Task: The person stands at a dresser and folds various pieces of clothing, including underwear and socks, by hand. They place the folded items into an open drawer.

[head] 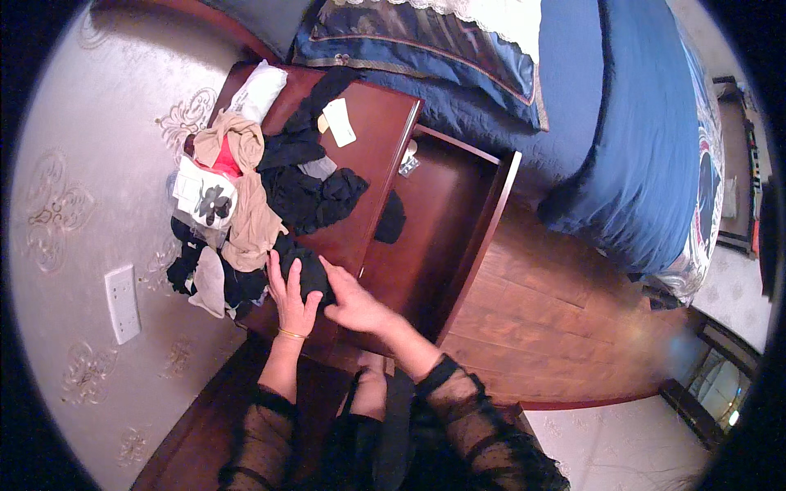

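Note:
A folded piece of black cloth [305, 267] lies on the dark red wooden nightstand [374, 113], between my two hands. My left hand [293, 301] rests flat on its left and near side, fingers spread, with a thin gold-coloured bangle at the wrist. At the cloth's right edge is my right hand [356, 304], index finger stretched along it and the other fingers curled. Whether those curled fingers pinch the cloth is hidden. Just beyond my left hand lies a crumpled beige garment [252, 227]. Bunched black clothing [313, 196] spreads farther back on the top.
The nightstand's drawer [442, 227] is pulled out, with a black item [391, 218] and a small clear packet [408, 166] inside. A white packet with a black flower [215, 205], a white plastic package [261, 92] and a white card [339, 123] lie on top. A blue-covered bed [565, 92] stands beyond.

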Available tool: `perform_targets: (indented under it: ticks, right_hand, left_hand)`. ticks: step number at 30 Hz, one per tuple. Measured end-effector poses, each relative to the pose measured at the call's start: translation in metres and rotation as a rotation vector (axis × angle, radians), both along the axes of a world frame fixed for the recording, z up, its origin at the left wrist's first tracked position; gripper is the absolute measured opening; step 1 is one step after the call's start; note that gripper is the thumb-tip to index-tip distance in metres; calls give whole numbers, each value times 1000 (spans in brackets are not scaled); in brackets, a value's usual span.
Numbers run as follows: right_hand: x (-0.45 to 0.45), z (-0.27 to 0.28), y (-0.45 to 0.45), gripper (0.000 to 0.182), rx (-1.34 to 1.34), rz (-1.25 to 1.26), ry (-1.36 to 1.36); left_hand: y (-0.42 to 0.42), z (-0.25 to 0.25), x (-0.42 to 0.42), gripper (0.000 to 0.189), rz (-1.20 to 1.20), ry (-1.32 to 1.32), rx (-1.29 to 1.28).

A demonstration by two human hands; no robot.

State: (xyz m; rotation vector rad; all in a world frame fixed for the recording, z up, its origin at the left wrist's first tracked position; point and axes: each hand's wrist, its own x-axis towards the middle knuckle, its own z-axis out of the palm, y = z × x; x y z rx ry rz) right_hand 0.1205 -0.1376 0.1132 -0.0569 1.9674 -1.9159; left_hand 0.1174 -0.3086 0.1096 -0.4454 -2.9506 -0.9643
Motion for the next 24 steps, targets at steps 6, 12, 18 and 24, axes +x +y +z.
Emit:
perform_targets:
  ticks: [6, 12, 18, 24]
  right_hand:
    - [-29, -90, 79, 60, 501, -627, -137]
    - [-71, -112, 57, 64, 901, -381, -427]
    - [-38, -150, 87, 53, -316, -800, -717]
    - [36, -127, 90, 91, -423, -997, -632]
  left_hand:
    - [8, -19, -2, 70, 35, 46, -140]
    - [0, -23, 1, 69, 49, 87, -136]
    - [3, -28, -1, 70, 38, 94, -134]
    - [1, -26, -1, 67, 29, 109, -156]
